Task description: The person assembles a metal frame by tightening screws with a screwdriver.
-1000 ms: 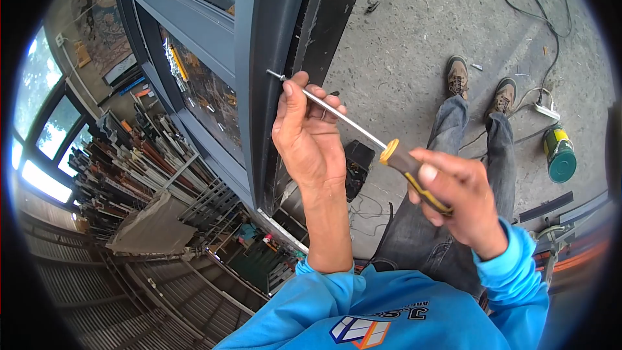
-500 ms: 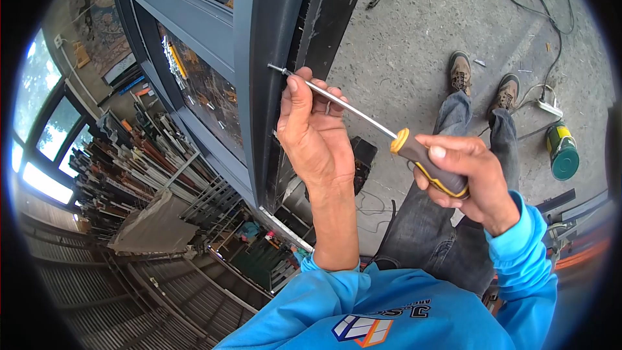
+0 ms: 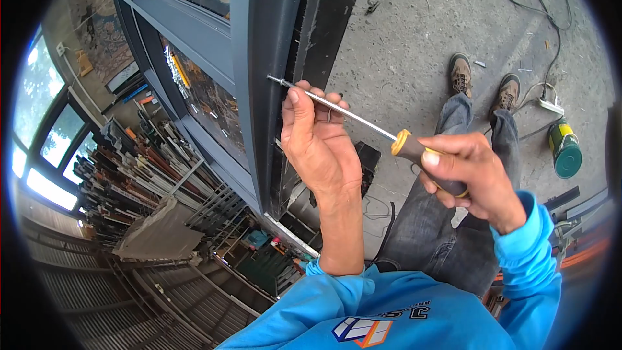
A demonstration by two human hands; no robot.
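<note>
My right hand (image 3: 470, 172) is wrapped round the dark, yellow-trimmed handle of a screwdriver (image 3: 353, 116), thumb lying along its side. The long metal shaft slants up and left to my left hand (image 3: 321, 146), whose thumb and fingers pinch it close to the tip. A slim metal screw (image 3: 277, 80) sits in line with the shaft, its far end against the side face of a dark grey metal frame (image 3: 259, 123). A ring shows on one left finger, palm turned up.
Glass panes (image 3: 214, 100) fill the frame, with small loose hardware visible there. On the concrete floor (image 3: 402, 45) are a black cable (image 3: 541, 10), a white power strip (image 3: 551, 107) and a green can (image 3: 566, 155). Long metal profiles (image 3: 155, 168) stand stacked at left.
Both hands and the screwdriver sit slightly lower in view, along with a small view shift. My right thumb and the handle have turned a little; both hands keep hold.
</note>
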